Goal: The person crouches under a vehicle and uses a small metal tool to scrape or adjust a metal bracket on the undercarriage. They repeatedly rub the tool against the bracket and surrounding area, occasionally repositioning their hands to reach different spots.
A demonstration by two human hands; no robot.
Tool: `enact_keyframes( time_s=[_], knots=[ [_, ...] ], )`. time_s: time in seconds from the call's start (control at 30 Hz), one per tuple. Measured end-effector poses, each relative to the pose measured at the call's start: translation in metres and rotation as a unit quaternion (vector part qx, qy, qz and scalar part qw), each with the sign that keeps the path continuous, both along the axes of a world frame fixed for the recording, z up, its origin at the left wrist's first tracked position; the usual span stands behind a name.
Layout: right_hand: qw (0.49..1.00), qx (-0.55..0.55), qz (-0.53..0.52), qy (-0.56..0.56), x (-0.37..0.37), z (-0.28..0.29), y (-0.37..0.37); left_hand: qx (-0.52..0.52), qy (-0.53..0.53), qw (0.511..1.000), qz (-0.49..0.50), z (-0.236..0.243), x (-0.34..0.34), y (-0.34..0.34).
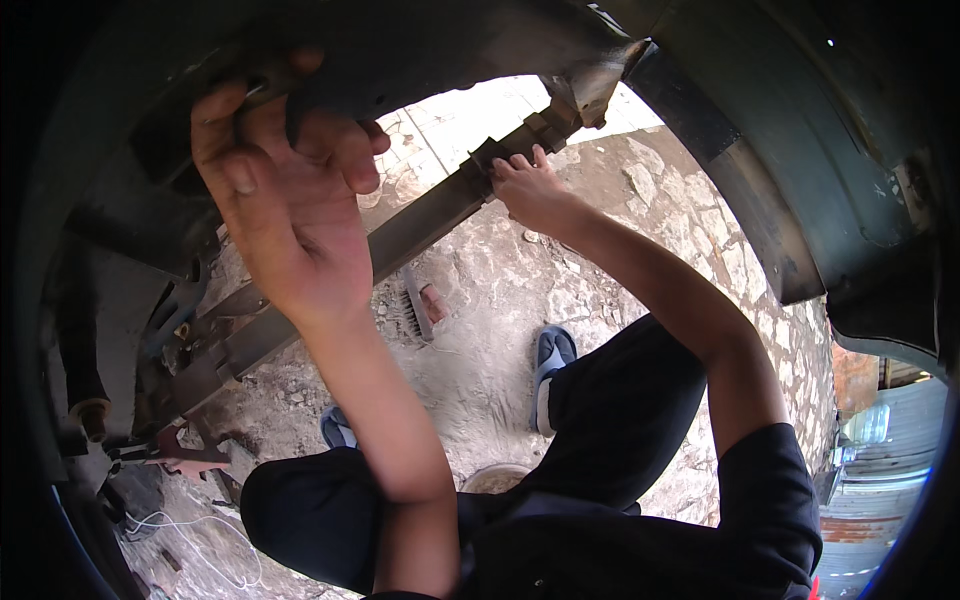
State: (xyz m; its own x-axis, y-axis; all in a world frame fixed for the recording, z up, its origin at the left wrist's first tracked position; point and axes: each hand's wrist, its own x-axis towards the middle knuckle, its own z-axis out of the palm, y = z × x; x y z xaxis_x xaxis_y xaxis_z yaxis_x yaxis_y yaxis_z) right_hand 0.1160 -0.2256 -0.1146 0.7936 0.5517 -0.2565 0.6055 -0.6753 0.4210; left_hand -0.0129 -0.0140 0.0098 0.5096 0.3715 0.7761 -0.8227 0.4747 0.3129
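My left hand (300, 210) is raised at the upper left, palm facing me, with bent fingers against the dark underside of a vehicle body (420, 50). A small glint shows between its fingertips, but what they grip is lost in shadow. Farther right, my right hand (535, 190) reaches out to a long dark leaf spring (430, 220). Its fingers bend over the spring beside a metal clamp (487, 158). The spring runs slantwise from the lower left to a rusty bracket (590, 90) at the upper right.
On the dusty stone ground below lies a brush (415, 305) beside a reddish block (433, 304). A curved dark body panel (830, 130) closes in the right side. A white cord (215, 525) lies at the lower left; corrugated sheet metal (880, 500) stands at the lower right.
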Motion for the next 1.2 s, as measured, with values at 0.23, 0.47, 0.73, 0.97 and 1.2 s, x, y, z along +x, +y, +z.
enact_keyframes(
  time_s=[0.23,0.47,0.73,0.97,1.2],
  knots=[
    [0.993,0.090,0.018,-0.075,0.011,-0.015,-0.014,0.009,-0.007,1.000,0.004,-0.001,0.001,0.000],
    [0.997,-0.003,-0.034,0.066,0.001,0.024,-0.002,0.017,-0.019,1.000,-0.011,-0.003,0.002,0.004],
    [0.998,-0.028,-0.050,-0.012,-0.001,0.001,-0.004,0.090,-0.063,0.991,-0.071,-0.010,0.006,0.015],
    [0.995,-0.024,-0.046,-0.089,0.008,-0.015,-0.016,0.095,-0.070,0.991,-0.069,-0.008,0.007,0.014],
    [0.987,-0.052,-0.047,-0.142,0.013,-0.021,-0.020,0.083,-0.064,0.992,-0.066,-0.008,0.007,0.011]
  ],
)
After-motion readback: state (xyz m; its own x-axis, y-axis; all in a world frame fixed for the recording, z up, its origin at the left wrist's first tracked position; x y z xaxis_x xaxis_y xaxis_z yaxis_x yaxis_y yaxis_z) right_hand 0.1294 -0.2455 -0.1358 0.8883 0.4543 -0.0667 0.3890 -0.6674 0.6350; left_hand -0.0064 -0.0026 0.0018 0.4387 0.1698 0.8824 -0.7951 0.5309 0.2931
